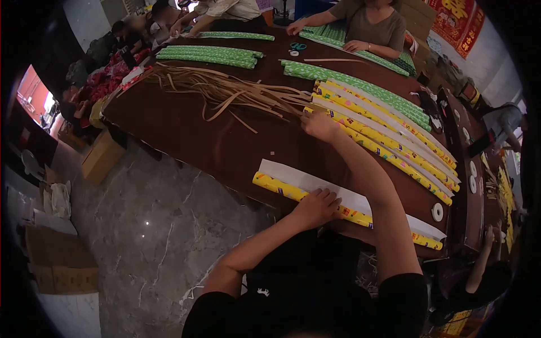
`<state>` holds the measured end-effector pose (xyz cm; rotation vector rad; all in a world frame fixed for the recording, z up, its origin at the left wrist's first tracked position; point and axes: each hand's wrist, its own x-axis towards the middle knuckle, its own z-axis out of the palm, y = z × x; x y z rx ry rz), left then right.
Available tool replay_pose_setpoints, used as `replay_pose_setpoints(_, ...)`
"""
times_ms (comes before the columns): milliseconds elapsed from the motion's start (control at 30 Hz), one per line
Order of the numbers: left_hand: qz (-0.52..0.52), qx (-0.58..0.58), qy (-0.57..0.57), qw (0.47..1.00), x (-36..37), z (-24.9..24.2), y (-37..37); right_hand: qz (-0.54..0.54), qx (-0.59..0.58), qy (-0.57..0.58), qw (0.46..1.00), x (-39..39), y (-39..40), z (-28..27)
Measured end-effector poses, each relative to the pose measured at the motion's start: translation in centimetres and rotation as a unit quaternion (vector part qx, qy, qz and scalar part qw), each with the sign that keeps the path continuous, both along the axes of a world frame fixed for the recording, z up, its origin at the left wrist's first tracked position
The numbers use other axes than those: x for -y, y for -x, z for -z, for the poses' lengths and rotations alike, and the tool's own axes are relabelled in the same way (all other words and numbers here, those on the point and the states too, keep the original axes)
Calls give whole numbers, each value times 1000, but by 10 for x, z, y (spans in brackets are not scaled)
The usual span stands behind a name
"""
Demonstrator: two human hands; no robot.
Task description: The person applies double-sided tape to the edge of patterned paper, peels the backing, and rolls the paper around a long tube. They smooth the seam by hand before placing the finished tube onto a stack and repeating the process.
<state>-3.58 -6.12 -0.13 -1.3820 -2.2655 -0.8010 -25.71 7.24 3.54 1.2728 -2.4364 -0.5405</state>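
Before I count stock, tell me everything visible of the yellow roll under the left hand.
The yellow roll is long and slim, apparently paper, printed with small colourful motifs; a white flap runs along its far side. It lies by the near edge of the table. The left hand rests on it; the right arm hides part.

Table (197, 132): dark red top, smooth with a dull sheen.
Yellow roll (355, 216): printed paper by its look, lightly glossy, along the table's near edge; its white sheet looks matt.
Yellow bundle (383, 151): same smooth printed paper, on the table's right part.
Green rolls (208, 54): patterned, paper-like, smooth, towards the table's far left.
Brown strips (225, 90): flat, matt, paper-like, across the table's middle.
Scissors (298, 46): teal plastic-looking handles, at the table's far side.
Floor (152, 208): polished, marble-look, left of the table.
Carton (62, 270): matt brown cardboard, well left of the table.
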Motion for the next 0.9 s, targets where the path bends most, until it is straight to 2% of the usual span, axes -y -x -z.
replay_pose_setpoints(100,-8,-15,2,1000,-1,1,-1,-66,-28,-21,997,-4,5,-3)
replay_pose_setpoints(433,-10,-19,18,1000,0,0,-1,-86,-24,-23,996,7,11,-3)
replay_pose_setpoints(500,-15,-17,23,999,0,-1,-2,-79,8,90,993,10,11,-6)
replay_pose_setpoints(533,-10,-20,22,1000,-1,0,-1,-74,6,89,993,10,10,-6)
replay_pose_setpoints(567,-9,-23,7,1000,-1,1,0,-29,22,245,969,19,1,-12)
replay_pose_setpoints(600,-6,-25,-8,1000,-1,2,0,17,35,395,918,27,-5,-17)
replay_pose_setpoints(633,4,-27,-10,1000,-1,1,1,68,13,495,866,36,-5,-15)
replay_pose_setpoints(667,4,-23,-3,1000,1,-1,1,75,7,494,866,43,1,-14)
replay_pose_setpoints(700,5,-18,3,1000,1,-3,1,138,141,650,734,49,10,-14)
replay_pose_setpoints(733,15,-19,3,1000,1,-5,1,190,264,767,554,53,13,-15)
replay_pose_setpoints(800,-5,-22,11,1000,1,-7,-1,214,429,780,402,58,3,-30)
replay_pose_setpoints(833,7,-22,15,1000,0,-7,-2,181,411,730,516,56,7,-24)
replay_pose_setpoints(867,1,-16,11,1000,0,-8,-2,184,404,736,511,55,5,-28)
replay_pose_setpoints(900,-5,-11,7,1000,0,-9,-1,209,454,721,480,54,3,-32)
